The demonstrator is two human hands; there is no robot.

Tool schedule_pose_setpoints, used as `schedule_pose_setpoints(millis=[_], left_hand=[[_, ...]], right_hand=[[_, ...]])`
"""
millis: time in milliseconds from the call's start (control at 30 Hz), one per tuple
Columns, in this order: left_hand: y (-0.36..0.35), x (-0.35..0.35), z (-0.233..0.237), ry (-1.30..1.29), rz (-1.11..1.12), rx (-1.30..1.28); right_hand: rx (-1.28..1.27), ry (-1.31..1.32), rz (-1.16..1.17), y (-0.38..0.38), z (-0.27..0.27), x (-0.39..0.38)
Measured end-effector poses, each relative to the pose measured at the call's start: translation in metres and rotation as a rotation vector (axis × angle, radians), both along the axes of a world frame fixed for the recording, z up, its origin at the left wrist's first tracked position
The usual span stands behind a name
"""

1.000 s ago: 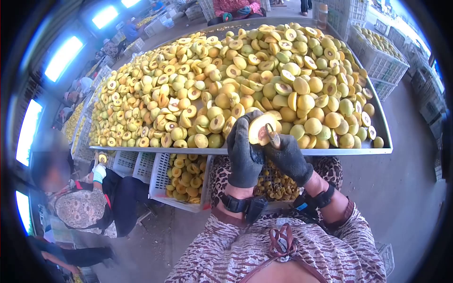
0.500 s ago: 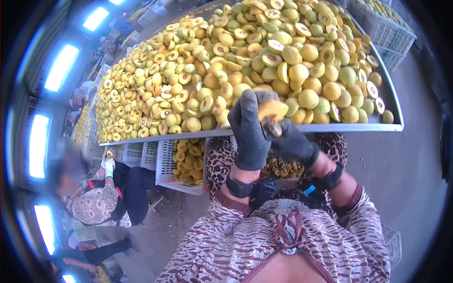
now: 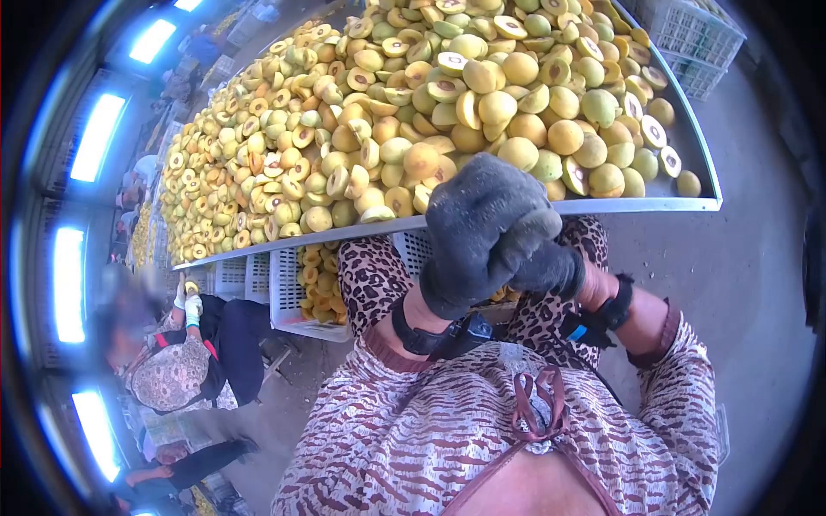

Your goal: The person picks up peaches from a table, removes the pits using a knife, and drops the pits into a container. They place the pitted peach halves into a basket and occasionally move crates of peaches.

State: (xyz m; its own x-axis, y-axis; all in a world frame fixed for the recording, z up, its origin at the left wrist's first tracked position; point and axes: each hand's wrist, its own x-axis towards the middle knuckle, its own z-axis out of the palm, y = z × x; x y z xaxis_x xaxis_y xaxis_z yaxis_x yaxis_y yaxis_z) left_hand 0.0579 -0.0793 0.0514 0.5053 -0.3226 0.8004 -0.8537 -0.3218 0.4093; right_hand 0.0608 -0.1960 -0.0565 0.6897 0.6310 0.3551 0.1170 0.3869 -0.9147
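My left hand [image 3: 483, 230], in a dark grey glove, is turned back upward and closed in front of the tray's near edge. Against its lower right side sits my right hand [image 3: 551, 270], gloved alike and also closed. Whatever lies inside the fingers is hidden by the left hand. Just beyond them a heap of yellow stone fruit [image 3: 422, 161], which look like peaches, fills a metal tray [image 3: 641, 205]. Many are cut in half with brown pits or hollows showing; others look whole or lie cut side down.
Below the tray's edge, a white plastic crate [image 3: 285, 288] holds orange-yellow fruit pieces. At left a person [image 3: 176, 365] in white gloves sits by the same tray. Stacked crates [image 3: 699, 43] stand at the far right. My knees, in leopard-print cloth [image 3: 375, 273], are under the tray.
My left hand has rolled over so its back faces up. The fruit half and the metal tool tip seen between my hands are out of sight. The view has shifted slightly.
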Motion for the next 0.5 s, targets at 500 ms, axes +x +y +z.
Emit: schedule_pose_setpoints(millis=[500], left_hand=[[0.276,-0.055,-0.056,0.184,1.107,0.383]], right_hand=[[-1.046,-0.646,-0.098,0.02,-0.046,-0.028]])
